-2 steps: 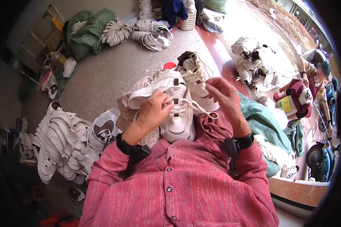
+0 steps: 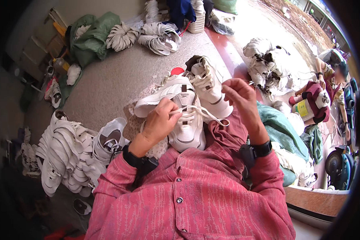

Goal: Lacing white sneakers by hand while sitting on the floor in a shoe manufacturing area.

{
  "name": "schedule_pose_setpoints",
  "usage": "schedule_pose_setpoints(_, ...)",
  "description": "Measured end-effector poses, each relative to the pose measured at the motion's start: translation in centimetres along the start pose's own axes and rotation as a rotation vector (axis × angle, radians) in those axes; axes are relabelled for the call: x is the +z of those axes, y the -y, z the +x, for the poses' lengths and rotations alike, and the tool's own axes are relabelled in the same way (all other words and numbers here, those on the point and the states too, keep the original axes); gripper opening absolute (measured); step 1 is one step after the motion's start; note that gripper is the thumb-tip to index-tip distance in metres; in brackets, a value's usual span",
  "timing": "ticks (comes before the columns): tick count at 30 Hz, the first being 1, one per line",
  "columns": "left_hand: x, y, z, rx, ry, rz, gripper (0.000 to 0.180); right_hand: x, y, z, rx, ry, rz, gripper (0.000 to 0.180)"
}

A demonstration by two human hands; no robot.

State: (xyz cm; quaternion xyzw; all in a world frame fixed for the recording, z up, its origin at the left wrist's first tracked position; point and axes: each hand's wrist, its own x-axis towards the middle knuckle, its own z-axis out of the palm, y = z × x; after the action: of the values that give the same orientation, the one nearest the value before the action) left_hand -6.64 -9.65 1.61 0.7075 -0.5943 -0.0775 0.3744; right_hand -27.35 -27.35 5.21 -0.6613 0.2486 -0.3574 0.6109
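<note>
A white sneaker (image 2: 185, 136) sits upright on my lap, toe towards me. Its pale shoelace (image 2: 206, 112) crosses the front and trails right in a curve over the toe side. My left hand (image 2: 159, 122) is closed at the sneaker's left side, thumb and fingers pinching the lace. My right hand (image 2: 241, 96) is raised to the right, apart from the sneaker, with thumb and fingertips pressed together; whatever is between them is too thin to make out. Behind stand another laced sneaker (image 2: 206, 80) and a white shoe upper lying on its side (image 2: 156, 100), near a red round piece (image 2: 177, 71).
Piles of white shoe uppers lie at left (image 2: 66, 152), at the back (image 2: 160, 38) and at right (image 2: 268, 64). Green sacks stand at back left (image 2: 94, 36) and beside my right arm (image 2: 282, 128). A person (image 2: 328, 86) sits at far right near a scooter (image 2: 340, 170).
My right hand has risen slightly and shifted a little to the right. My left hand stays almost in place at the lace.
</note>
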Motion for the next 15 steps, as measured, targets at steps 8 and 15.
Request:
schedule_pose_setpoints(8,-0.5,0.0,-0.7,-0.367,0.148,-0.432,0.013,0.9,-0.6,-1.9,0.188,0.152,0.044,0.018)
schedule_pose_setpoints(15,-2.2,-2.0,-1.1,-0.348,0.374,-0.411,0.010,5.4,-5.5,-1.6,0.030,0.238,-0.129,0.011)
